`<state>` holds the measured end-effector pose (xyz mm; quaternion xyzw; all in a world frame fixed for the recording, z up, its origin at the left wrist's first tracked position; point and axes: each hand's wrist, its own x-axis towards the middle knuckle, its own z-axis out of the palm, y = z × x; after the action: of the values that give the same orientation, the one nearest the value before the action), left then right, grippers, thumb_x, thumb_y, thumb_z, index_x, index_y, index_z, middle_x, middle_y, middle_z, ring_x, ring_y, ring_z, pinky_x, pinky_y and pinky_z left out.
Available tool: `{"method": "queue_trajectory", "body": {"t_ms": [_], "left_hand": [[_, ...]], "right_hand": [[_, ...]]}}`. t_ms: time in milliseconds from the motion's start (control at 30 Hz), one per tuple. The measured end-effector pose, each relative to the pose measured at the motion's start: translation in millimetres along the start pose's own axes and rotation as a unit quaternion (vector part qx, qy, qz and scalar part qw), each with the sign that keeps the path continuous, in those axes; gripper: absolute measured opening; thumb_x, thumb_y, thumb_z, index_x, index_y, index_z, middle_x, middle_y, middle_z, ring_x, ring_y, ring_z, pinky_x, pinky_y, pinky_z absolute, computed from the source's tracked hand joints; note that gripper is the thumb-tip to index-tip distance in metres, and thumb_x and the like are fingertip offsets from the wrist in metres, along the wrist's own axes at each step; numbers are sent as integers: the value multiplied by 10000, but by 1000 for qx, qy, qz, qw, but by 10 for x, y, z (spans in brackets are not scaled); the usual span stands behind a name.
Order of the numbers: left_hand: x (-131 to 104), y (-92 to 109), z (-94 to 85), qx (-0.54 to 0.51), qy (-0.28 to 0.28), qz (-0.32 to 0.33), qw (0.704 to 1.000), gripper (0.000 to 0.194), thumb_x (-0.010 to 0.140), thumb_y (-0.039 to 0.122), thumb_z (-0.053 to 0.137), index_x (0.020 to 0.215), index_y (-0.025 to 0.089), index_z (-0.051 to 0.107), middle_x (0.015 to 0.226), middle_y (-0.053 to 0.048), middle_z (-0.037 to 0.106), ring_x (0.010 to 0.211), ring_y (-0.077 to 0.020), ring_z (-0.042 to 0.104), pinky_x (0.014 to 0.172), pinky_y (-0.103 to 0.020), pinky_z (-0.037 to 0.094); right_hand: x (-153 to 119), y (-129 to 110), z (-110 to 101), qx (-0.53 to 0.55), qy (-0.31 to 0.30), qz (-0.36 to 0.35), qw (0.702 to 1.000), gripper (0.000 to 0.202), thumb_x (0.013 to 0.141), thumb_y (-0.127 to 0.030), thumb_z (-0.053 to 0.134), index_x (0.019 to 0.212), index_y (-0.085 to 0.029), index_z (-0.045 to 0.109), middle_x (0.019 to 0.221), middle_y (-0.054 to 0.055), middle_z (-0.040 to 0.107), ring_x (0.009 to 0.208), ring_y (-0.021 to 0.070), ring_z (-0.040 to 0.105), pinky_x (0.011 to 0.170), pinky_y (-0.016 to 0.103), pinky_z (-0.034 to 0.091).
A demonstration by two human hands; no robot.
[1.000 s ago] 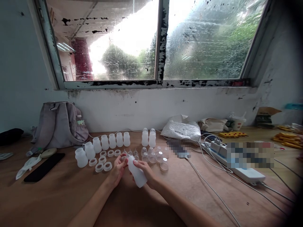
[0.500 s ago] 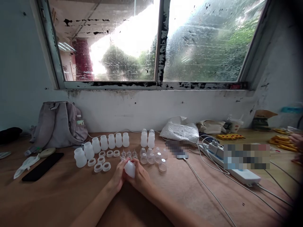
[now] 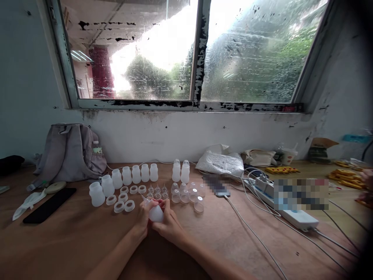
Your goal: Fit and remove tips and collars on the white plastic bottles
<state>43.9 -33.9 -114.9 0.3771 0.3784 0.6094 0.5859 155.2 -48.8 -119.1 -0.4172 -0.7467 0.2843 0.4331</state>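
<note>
Both hands are closed around a frosted white baby bottle (image 3: 156, 214), tilted with its top toward the upper left. My left hand (image 3: 141, 217) grips it near the neck, where a clear nipple (image 3: 143, 197) pokes out past the fingers. My right hand (image 3: 170, 222) wraps the body from the other side. Fingers hide most of the neck. Just beyond stand several clear nipples (image 3: 157, 190). White collar rings (image 3: 129, 205) lie to their left, and clear domed caps (image 3: 184, 197) to their right.
A row of open bottle bodies (image 3: 117, 179) stands behind the rings. Two capped bottles (image 3: 176, 171) are near the wall. Left are a grey backpack (image 3: 70, 151) and a black phone-like slab (image 3: 49, 206); right, a power strip (image 3: 300, 217) with cables and a silver bag (image 3: 221, 161).
The held bottle has tipped further to the left, and the nipple at its top now shows beside my left fingers. My hands have shifted slightly down and left.
</note>
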Motion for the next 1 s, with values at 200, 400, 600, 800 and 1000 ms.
{"method": "queue_trajectory", "body": {"t_ms": [200,400,600,800,1000], "left_hand": [[15,22,-32,-58,-76,1,995,65,599,149,543,628,167,487,826,-34,627,793,-196,587,694,-299,444],[-28,156,39,-53,-116,3,992,232,654,278,600,852,183,526,1009,-55,579,891,-201,560,728,-281,435],[-64,122,100,-30,-173,-75,982,409,718,429,540,1069,226,482,1010,-68,581,892,-189,558,727,-282,418],[-116,102,123,-14,-167,-73,983,407,693,413,580,1032,192,539,944,-80,608,844,-203,567,687,-276,424],[-101,116,97,-3,-126,-92,988,344,676,395,599,931,167,580,880,-66,601,718,-174,578,629,-270,432]], "right_hand": [[-8,-61,-32,81,-38,20,996,474,598,-256,630,983,-198,360,965,38,514,857,175,515,693,265,423],[28,-96,-59,159,-11,55,986,367,721,-356,526,993,-216,324,975,53,516,886,178,520,740,287,428],[194,-27,-289,264,75,106,956,328,810,-446,353,1030,-208,300,995,81,497,875,172,531,714,294,449],[179,43,-241,273,52,84,957,323,697,-364,561,931,-191,422,890,44,542,842,169,535,728,292,435],[314,85,-445,121,90,47,987,160,732,-308,476,729,-159,535,722,22,559,685,140,524,607,247,409]]}}
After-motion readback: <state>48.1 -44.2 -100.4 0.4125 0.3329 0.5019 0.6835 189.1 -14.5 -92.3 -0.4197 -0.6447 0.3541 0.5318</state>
